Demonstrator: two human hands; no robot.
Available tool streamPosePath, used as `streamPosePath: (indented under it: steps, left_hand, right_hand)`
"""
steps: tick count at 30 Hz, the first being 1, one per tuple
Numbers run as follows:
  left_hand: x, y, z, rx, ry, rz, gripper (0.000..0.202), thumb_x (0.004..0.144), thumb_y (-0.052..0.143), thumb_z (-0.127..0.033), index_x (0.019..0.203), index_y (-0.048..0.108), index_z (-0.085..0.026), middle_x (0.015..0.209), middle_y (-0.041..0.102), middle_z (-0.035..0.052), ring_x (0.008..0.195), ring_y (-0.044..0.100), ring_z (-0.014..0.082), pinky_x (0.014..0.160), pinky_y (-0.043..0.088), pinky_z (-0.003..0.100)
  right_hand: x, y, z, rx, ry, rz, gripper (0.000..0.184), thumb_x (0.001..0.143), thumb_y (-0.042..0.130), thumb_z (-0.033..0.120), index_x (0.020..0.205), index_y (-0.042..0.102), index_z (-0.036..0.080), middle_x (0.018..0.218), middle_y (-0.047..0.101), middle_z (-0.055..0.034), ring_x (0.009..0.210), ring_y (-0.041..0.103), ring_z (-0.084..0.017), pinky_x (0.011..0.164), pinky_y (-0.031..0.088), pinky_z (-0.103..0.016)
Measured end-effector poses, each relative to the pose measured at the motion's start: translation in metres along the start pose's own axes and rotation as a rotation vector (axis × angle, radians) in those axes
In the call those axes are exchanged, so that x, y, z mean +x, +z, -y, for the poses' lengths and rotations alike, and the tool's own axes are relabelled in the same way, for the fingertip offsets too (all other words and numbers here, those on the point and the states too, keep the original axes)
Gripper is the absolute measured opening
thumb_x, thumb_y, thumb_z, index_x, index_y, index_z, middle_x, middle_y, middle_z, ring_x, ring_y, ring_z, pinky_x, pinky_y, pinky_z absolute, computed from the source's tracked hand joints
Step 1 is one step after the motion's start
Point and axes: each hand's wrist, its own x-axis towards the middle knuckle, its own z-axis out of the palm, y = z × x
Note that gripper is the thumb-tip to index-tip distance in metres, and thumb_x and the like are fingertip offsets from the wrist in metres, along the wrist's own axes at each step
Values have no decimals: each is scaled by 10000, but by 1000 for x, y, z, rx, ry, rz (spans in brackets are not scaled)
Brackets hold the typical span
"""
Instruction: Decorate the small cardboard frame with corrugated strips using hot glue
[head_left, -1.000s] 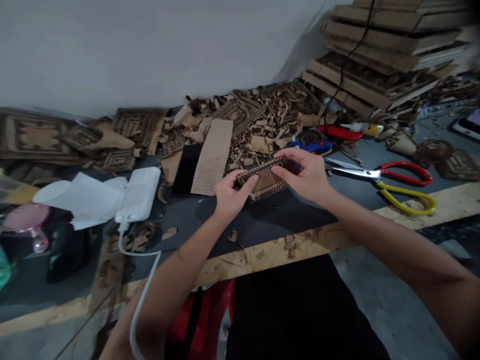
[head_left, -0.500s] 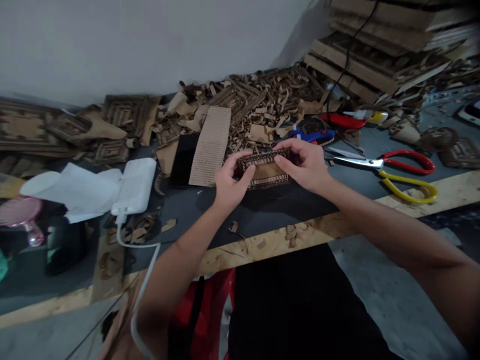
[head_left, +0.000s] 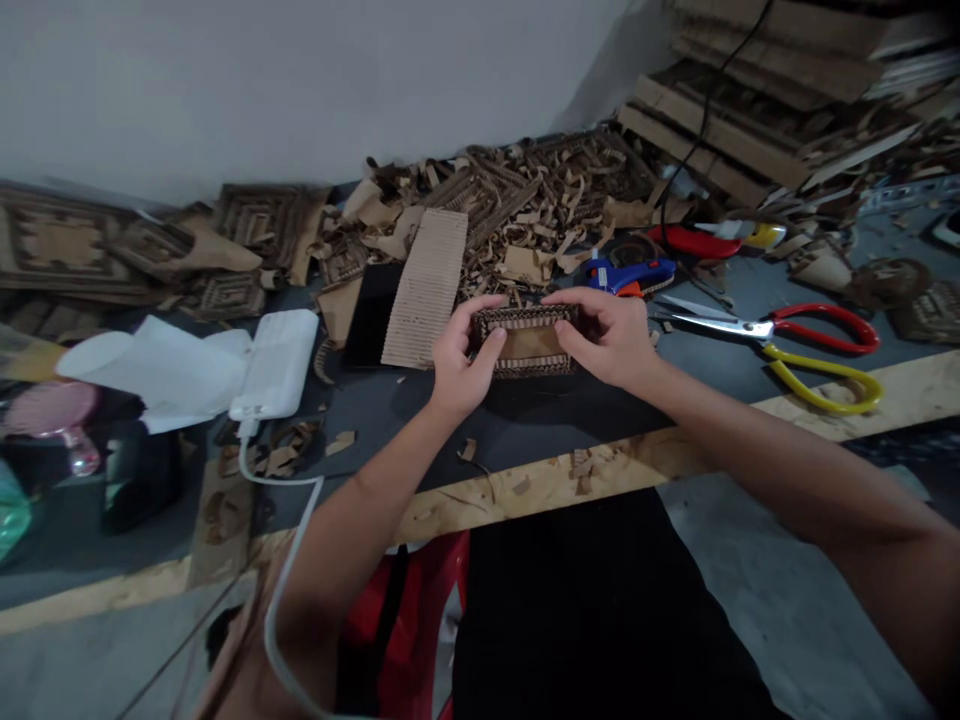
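Between my two hands, just above the dark tabletop, is a small rectangular cardboard frame [head_left: 531,344] built from corrugated strips round a flat brown middle. My left hand [head_left: 466,362] grips its left end, thumb on the front rim and fingers behind. The right end is held by my right hand [head_left: 611,338] in the same way, the thumb near the inner edge. A ribbed cardboard sheet [head_left: 426,288] lies to the left, partly over a flat black object [head_left: 369,315]. Behind my right hand rests a blue glue gun [head_left: 630,274]. Scissors [head_left: 750,330] with one red and one yellow handle lie to the right.
Cardboard scraps [head_left: 536,220] heap along the wall, with stacked cardboard [head_left: 750,130] at the back right. A white power bank [head_left: 274,365] with a cable, white paper [head_left: 187,375] and a pink hairbrush [head_left: 56,410] are on the left. A wooden edge [head_left: 525,485] runs along the front.
The whole view has shifted slightly. Both hands keep hold of the cardboard frame, which is tilted a little differently; the right thumb sits slightly further along its inner edge.
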Motion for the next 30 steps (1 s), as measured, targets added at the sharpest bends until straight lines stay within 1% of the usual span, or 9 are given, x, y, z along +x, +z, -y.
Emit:
streamPosePath:
  steps: [5,7,11,14,18,22,25,28,30]
  left_hand:
    - [9,-8,8,-189,-123,86,290,843,710,-431,1006,754,-196,1083,767,79,1039,718,240,916,560,343]
    - [11,-8,10,-291,-201,64,383,808,752,-479,1067,745,-197,1031,773,79,919,743,237,827,574,339]
    - [9,-4,9,-471,-298,-92,649,797,702,-659,1276,634,-225,896,791,75,799,756,247,733,587,352]
    - [10,-5,7,-492,-362,-227,577,862,582,-692,1240,619,-258,929,803,57,732,749,203,651,570,286]
    - [16,-6,3,-580,-384,-361,532,967,355,-660,1165,611,-237,881,797,42,731,744,183,681,574,286]
    - [16,-2,0,-674,-428,-161,481,937,512,-607,1172,651,-211,1048,789,68,1073,731,257,949,578,390]
    - [12,2,-5,-729,-534,50,592,862,643,-615,1302,610,-220,1195,751,100,1172,697,300,982,577,421]
    - [11,2,-18,-851,-700,86,800,885,363,-822,1368,561,-217,1133,756,127,1131,713,314,924,598,461]
    - [13,1,-29,-923,-810,65,962,865,108,-875,1332,581,-179,1021,761,135,1056,731,315,899,602,483]
  right_hand:
    - [-4,0,8,14,59,236,347,845,576,360,1040,758,139,579,614,31,423,410,-62,428,302,-214]
    - [-5,0,13,38,149,334,321,857,558,342,1028,731,132,558,590,37,416,431,-61,423,299,-203]
    - [-5,1,19,253,497,580,222,904,561,313,1053,600,153,518,570,63,376,501,-83,384,361,-188]
    - [-3,4,22,496,688,709,182,964,535,310,1092,527,181,621,673,25,367,528,-86,311,341,-180]
    - [-3,11,25,688,797,682,100,1034,464,310,1036,435,214,691,704,14,364,557,-74,279,325,-153]
    - [-7,21,24,803,763,523,113,1060,415,321,1002,361,241,733,676,51,371,579,-72,279,370,-154]
    - [-10,25,20,867,735,611,203,1039,460,404,1104,363,238,769,688,34,415,624,-106,302,429,-190]
    - [-12,20,15,825,603,709,344,987,515,531,1077,449,205,773,698,-6,438,623,-111,317,409,-202]
    - [-12,13,12,661,325,620,349,962,554,527,897,529,185,671,650,7,413,543,-69,349,360,-185]
